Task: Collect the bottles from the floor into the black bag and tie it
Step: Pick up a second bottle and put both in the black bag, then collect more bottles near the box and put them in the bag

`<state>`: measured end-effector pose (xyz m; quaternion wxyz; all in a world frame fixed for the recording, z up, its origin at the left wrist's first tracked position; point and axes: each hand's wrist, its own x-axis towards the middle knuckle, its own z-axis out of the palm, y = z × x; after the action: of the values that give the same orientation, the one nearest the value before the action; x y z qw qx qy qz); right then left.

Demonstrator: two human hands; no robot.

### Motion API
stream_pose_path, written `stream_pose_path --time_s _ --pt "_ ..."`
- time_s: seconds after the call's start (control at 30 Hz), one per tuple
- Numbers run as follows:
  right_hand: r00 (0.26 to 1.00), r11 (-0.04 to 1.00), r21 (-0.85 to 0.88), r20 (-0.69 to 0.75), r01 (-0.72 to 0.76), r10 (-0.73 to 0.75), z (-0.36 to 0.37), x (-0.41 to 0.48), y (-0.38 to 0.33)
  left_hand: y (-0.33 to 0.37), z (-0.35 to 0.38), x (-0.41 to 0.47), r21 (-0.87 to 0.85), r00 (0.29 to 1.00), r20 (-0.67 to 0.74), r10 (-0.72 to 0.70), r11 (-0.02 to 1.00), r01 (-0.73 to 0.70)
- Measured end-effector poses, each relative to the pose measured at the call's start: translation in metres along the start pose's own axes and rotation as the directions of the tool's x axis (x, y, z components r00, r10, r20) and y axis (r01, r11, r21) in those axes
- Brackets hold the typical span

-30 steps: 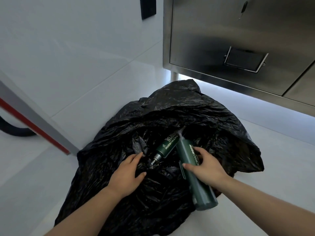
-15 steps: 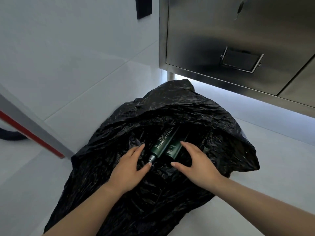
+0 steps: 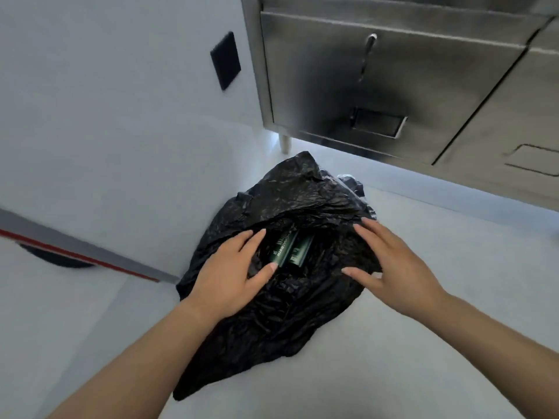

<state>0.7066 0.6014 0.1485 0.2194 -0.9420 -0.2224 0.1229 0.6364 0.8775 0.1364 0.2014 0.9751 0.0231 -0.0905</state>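
Two dark green bottles point(image 3: 287, 248) lie side by side in the open mouth of the black bag point(image 3: 272, 328) on the floor point(image 3: 393, 364), with the left hand point(image 3: 225, 279) resting spread on the plastic at their 9 o'clock and the right hand point(image 3: 396, 267), fingers spread and holding nothing, over the bag's edge at 3 o'clock.

one black bag point(image 3: 272, 316). two dark green bottles point(image 3: 282, 248) point(image 3: 300, 252) in its mouth, side by side. two bare hands: left hand point(image 3: 230, 273) and right hand point(image 3: 396, 267). one stainless steel cabinet point(image 3: 408, 65), with two recessed handles point(image 3: 378, 122) point(image 3: 535, 160) and one leg point(image 3: 284, 143) showing. one black wall plate point(image 3: 225, 60) on the wall. one grey bar point(image 3: 75, 247) with a red stripe. one dark curved shape point(image 3: 60, 260) behind the bar, too blurred to name.
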Motion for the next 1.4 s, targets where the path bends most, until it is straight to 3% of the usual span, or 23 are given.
stream_pose_path --time_s 0.17,0.33,0.6,0.77,1.0,1.23,1.4 --pt "0.997 1.000 -0.022 -0.074 -0.008 0.006 -0.174 -0.049 -0.077 0.101 -0.158 -0.029 0.024 0.988 0.060 0.145 0.989 -0.147" --pt "0.990 0.999 0.037 -0.136 -0.025 0.030 -0.340 -0.107 -0.167 0.210 -0.325 -0.060 -0.009 0.966 -0.030 0.256 0.966 -0.257" --pt "0.915 0.992 0.070 -0.385 -0.104 0.123 -0.490 -0.206 -0.242 0.349 -0.474 -0.093 -0.020 0.850 -0.099 0.517 0.853 -0.522" --pt "0.830 0.976 0.087 -0.513 -0.201 0.217 -0.542 -0.265 -0.233 0.433 -0.499 -0.101 0.043 0.752 -0.081 0.654 0.756 -0.653" --pt "0.722 0.910 0.162 -0.563 -0.381 0.403 -0.569 -0.364 -0.187 0.532 -0.476 -0.130 0.042 0.676 -0.015 0.737 0.676 -0.736" --pt "0.566 0.776 0.187 -0.585 -0.602 0.580 -0.571 -0.495 -0.110 0.657 -0.402 -0.170 0.209 0.457 0.197 0.867 0.418 -0.884" --pt "0.476 0.675 0.220 -0.559 -0.704 0.679 -0.575 -0.578 -0.063 0.745 -0.347 -0.191 0.191 0.350 0.291 0.890 0.305 -0.933"
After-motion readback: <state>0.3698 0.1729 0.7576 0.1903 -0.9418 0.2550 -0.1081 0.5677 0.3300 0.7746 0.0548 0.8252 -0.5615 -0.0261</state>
